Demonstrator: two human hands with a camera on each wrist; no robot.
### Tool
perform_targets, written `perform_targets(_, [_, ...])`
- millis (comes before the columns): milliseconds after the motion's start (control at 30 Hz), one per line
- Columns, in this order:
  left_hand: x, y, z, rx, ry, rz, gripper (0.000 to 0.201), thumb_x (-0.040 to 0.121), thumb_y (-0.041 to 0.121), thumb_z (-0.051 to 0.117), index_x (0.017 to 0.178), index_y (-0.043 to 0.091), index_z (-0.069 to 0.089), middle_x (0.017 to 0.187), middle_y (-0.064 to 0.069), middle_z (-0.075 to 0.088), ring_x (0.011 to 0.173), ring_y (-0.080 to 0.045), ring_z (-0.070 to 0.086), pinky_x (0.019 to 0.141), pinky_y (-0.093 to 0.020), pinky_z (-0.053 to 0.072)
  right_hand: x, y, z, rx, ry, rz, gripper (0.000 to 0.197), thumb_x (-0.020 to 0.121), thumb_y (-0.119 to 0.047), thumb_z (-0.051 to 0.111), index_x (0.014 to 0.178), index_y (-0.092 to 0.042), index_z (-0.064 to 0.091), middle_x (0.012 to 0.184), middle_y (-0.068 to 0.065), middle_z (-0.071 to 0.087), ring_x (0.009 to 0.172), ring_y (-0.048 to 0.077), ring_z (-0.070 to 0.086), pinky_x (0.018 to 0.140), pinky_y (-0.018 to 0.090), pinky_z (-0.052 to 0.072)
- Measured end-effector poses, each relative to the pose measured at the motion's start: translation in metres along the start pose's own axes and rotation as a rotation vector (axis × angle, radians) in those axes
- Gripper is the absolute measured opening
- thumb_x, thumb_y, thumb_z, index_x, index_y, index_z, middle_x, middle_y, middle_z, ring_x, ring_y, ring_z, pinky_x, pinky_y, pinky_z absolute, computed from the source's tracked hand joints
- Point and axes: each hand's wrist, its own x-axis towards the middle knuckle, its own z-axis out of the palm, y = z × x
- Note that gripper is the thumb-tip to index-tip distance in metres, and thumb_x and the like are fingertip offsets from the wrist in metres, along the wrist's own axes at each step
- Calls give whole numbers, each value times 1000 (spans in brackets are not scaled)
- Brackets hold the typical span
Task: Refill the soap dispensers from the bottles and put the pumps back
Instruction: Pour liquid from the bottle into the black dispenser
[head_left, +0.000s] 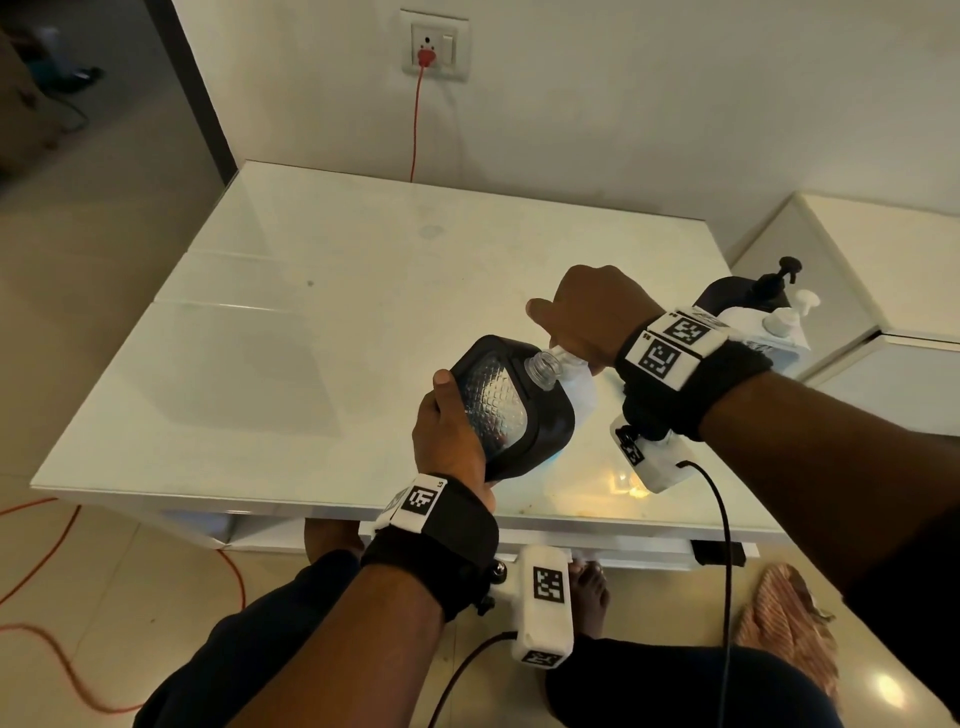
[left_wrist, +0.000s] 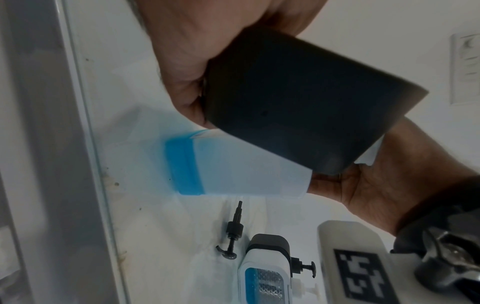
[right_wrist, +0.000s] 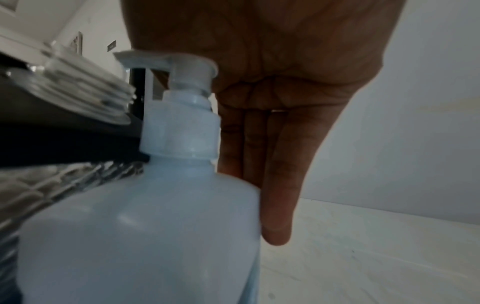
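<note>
White glossy stone forms the table (head_left: 311, 312) in the head view. A black dispenser (head_left: 511, 410) with a textured clear window is gripped by the left hand (head_left: 449, 436) and tilted, its open threaded neck (head_left: 543, 368) aimed right toward the white bottle (head_left: 579, 387). The right hand (head_left: 587, 317) is set on top of that bottle's pump, so the bottle's spout lies just beside the neck.

In the left wrist view, the smooth matte dispenser base (left_wrist: 298, 98) is wrapped by curled fingers (left_wrist: 187, 82). The translucent bottle stands upright on the table with a blue soap layer (left_wrist: 184, 166) at its bottom. A loose black pump (left_wrist: 232, 234) lies on the table near a second, white dispenser (left_wrist: 265, 273).

In the right wrist view, the pump head (right_wrist: 182, 61) is pressed under the palm; the fingers (right_wrist: 275, 174) hang straight behind the bottle, gripping nothing. The spout points toward the ridged neck (right_wrist: 85, 90).
</note>
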Motion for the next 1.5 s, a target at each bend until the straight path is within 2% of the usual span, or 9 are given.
perform_targets(267, [-8,8,-3,-98,-55,-4,36,105,66,37,115,38,57,131,-6,64,119,-37,62,103,-61,54,1,2,-3,11,-29,-40,58,97,-63,38,70,-14,57,68,7,60,59,23,57,84,38,54])
perform_targets(433, [-3,4,-4,-74,-42,24,36,102,71,37,105,42,57,134,-6,64,119,-38,62,103,-61,54,-2,0,2,-2,33,-2,47,100,-47,42,67,-14,49,67,4,54,73,29,59,70,38,51])
perform_targets(533, [-3,6,-3,-104,-45,1,33,105,66,38,107,40,57,130,-6,63,119,-38,62,103,-61,54,1,2,4,-63,31,-49,57,95,-58,30,75,-9,52,65,3,49,65,25,52,67,34,40])
perform_targets(667, [-6,7,-1,-81,-39,3,36,104,68,37,117,40,54,133,-5,63,120,-38,61,104,-61,53,1,2,-1,-44,-60,-80,67,95,-65,22,100,-15,66,70,1,62,50,17,56,70,32,50])
perform_targets(767, [-6,7,-1,-106,-52,-15,37,104,68,37,118,39,55,132,-6,63,119,-38,61,102,-62,54,1,4,-1,1,-9,-53,58,100,-57,36,76,-10,60,64,4,56,57,21,55,73,34,50])
perform_targets(967, [-6,6,-2,-107,-48,-16,37,105,67,37,116,38,57,131,-7,64,117,-37,63,101,-61,55,0,2,1,7,24,-33,39,94,-37,45,63,-13,49,62,4,52,68,29,57,71,36,51])
perform_targets(1100, [-6,5,-1,-111,-46,-5,34,105,67,37,111,40,57,131,-7,64,116,-37,63,101,-60,55,-2,3,3,-18,13,-75,56,85,-59,27,71,-10,49,62,3,50,63,27,54,60,30,38])
perform_targets(1233, [-4,4,-1,-106,-46,10,32,105,66,37,106,40,56,124,-4,65,115,-36,63,102,-59,55,-3,4,-4,125,-48,-19,74,92,-73,43,72,-6,68,48,5,63,50,29,68,70,33,56])
perform_targets(1500, [-3,5,-1,-65,-28,63,48,78,84,39,93,44,60,127,-4,66,117,-37,64,103,-61,54,1,-1,-1,39,-7,13,49,97,-54,51,67,-15,52,68,4,56,71,29,61,77,35,56])
